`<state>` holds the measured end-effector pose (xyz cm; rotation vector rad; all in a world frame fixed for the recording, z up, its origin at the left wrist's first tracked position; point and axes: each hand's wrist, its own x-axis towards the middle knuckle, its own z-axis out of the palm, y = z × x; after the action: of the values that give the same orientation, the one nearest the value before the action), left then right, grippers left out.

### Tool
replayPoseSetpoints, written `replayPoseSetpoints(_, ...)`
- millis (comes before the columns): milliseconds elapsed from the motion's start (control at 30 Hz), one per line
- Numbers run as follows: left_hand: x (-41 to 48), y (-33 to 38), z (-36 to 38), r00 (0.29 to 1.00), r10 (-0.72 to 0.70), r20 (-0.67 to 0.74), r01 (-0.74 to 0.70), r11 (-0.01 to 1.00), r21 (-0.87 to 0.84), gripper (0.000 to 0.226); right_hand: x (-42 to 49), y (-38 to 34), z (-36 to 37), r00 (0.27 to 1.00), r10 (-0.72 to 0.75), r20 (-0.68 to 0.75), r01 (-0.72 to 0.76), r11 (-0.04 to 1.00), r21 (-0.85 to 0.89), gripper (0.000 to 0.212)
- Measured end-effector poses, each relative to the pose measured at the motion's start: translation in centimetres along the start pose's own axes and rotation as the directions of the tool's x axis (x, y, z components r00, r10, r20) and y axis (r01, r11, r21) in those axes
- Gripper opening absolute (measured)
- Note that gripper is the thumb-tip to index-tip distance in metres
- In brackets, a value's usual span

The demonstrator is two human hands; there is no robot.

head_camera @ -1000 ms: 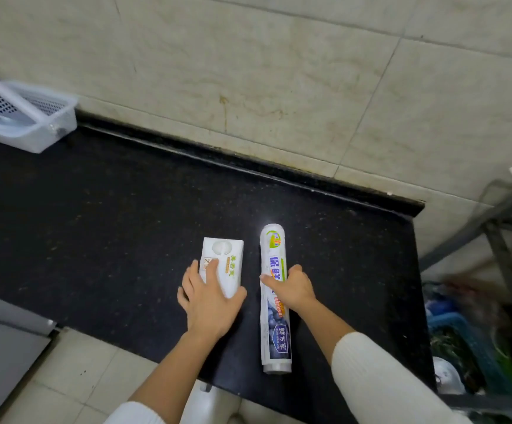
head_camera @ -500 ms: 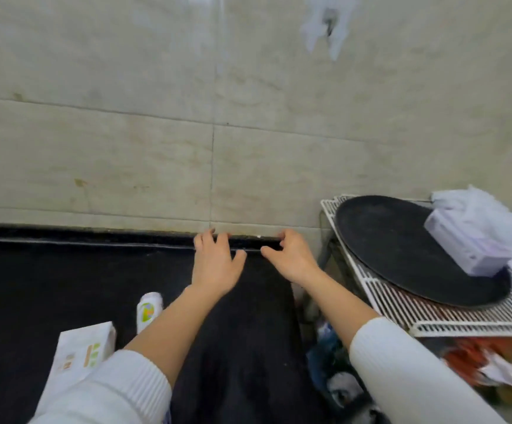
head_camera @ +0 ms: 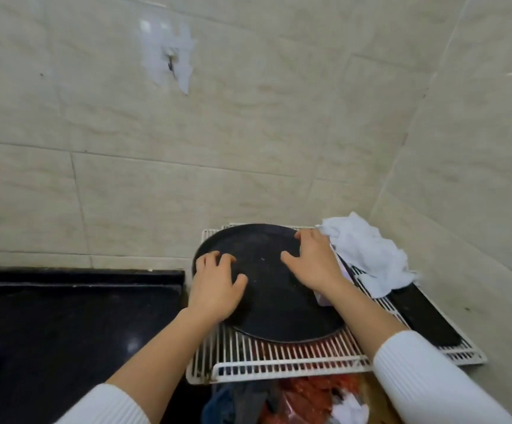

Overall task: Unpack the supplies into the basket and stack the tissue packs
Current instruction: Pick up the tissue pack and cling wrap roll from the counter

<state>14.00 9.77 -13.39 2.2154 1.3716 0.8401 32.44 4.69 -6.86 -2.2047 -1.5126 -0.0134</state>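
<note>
The black counter [head_camera: 65, 325] runs along my left and ends beside a white wire rack [head_camera: 279, 359], where a round black tray [head_camera: 273, 301] lies flat with a crumpled white plastic bag [head_camera: 367, 255] at its far right edge. Both my hands are spread wide and hold nothing: my left hand [head_camera: 218, 286] rests palm down on the tray's left rim, while my right hand [head_camera: 312, 261] reaches over the tray, its fingers just beside the bag. I cannot make out tissue packs or a basket here.
</note>
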Motion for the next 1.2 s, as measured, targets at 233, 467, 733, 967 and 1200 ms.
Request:
replayPoseSetpoints(233,-1.1,0.6,2.4,0.995,-0.059,0.075,0.041,0.972,0.232,0.045,-0.1,5.2,-0.6,0.978,0.183,0.100,-0.169,0.977,-0.129,0.075)
replayPoseSetpoints(467,-0.9,0.2,2.6,0.994,-0.068,0.083,0.040,0.952,0.305,0.052,-0.2,6.4,0.5,0.965,0.217,0.148,-0.230,0.970,0.079,0.083)
replayPoseSetpoints(733,-0.9,-0.1,0.3,0.997,-0.060,0.048,0.054,0.992,0.112,0.050,1.1,0.7,0.9,0.991,0.044,0.129,-0.077,0.961,0.267,0.074)
replayPoseSetpoints(967,-4.8,-6.9,-7.9,0.933,-0.182,-0.309,0.208,0.977,0.053,0.035,0.0,-12.4,4.7,0.968,-0.188,0.168,0.096,0.891,0.444,0.075)
replayPoseSetpoints(1200,-11.8,-18.8,-16.1,0.815,-0.342,-0.468,0.407,0.912,0.043,0.031,-4.6,-24.5,11.4,0.906,-0.324,0.273,0.168,0.866,0.471,0.077)
